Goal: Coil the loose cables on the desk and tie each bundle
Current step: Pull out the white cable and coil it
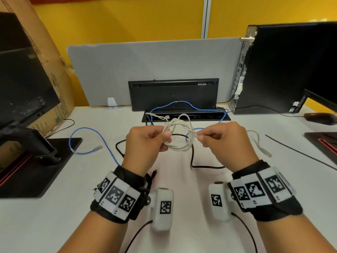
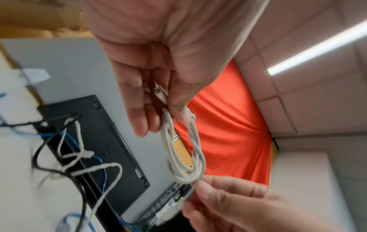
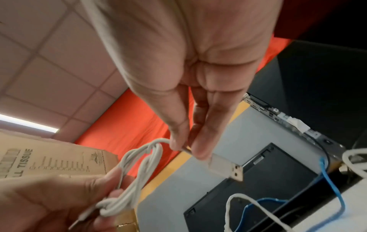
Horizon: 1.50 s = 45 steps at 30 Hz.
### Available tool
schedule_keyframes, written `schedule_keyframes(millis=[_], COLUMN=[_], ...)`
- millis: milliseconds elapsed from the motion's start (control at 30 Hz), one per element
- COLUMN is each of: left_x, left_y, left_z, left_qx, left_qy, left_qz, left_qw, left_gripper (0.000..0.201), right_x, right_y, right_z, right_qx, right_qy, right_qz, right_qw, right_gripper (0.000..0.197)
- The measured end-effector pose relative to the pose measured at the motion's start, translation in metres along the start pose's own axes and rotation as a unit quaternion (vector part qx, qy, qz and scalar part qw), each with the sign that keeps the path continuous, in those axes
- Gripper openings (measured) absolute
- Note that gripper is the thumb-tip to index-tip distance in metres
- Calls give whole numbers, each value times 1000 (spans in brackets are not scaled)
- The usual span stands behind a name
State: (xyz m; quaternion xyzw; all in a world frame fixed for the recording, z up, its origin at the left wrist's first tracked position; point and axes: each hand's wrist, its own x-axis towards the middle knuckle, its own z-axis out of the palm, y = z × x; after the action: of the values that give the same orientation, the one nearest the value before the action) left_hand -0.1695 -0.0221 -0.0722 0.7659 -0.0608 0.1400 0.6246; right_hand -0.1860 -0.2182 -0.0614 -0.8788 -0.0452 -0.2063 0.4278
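White cable, coiled mid-frame above the desk, is being tied: left hand pinches the loops, right hand pinches its USB plug. Next, I judge, the plug end wraps round the bundle.

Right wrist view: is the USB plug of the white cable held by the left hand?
No, the right hand pinches the cable just behind the USB plug.

Right hand: thumb and fingers pinch the white cable just behind its USB plug. The cable runs into a coil, gripped at its far end by the left hand. Behind: blue cable, cardboard box.
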Motion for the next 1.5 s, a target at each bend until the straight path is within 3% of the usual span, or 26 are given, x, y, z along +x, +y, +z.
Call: schedule_keyframes(millis=[167,300,400,567,833,967,1067,1167,1367,1500], left_x=[-4,-7,-7,-10,-12,-10,-10,-7,6,17], left_y=[4,3,3,4,2,3,2,0,9,16], left_z=[5,7,7,9,9,4,1,0,-9,-24], left_qx=[-102,-118,-131,-148,-166,-210,-182,-146,-87,63], left_qy=[-28,-19,-13,-27,-39,-94,-109,-89,-76,-86], left_qz=[-68,-75,-83,-99,-127,-180,-178,-145,-100,-70], left_qw=[992,990,988,984,977,956,961,975,988,992], left_gripper=[13,13,12,15,15,19,19,16,10,11], right_x=[-1,-3,-5,-9,-9,-8,-7,-5,2,14], right_y=[2,-3,-5,-8,-13,-12,-12,-12,-15,-19], right_z=[10,16,16,20,20,16,14,15,23,28], right_qx=[193,372,368,384,437,477,497,464,271,194], right_qy=[2,-14,-32,-34,-49,-61,-98,-128,-180,-179], right_qz=[44,100,78,82,102,104,100,115,112,134], right_qw=[980,923,926,919,893,870,857,869,939,955], right_gripper=[18,23,11,11,26,30,32,33,44,47])
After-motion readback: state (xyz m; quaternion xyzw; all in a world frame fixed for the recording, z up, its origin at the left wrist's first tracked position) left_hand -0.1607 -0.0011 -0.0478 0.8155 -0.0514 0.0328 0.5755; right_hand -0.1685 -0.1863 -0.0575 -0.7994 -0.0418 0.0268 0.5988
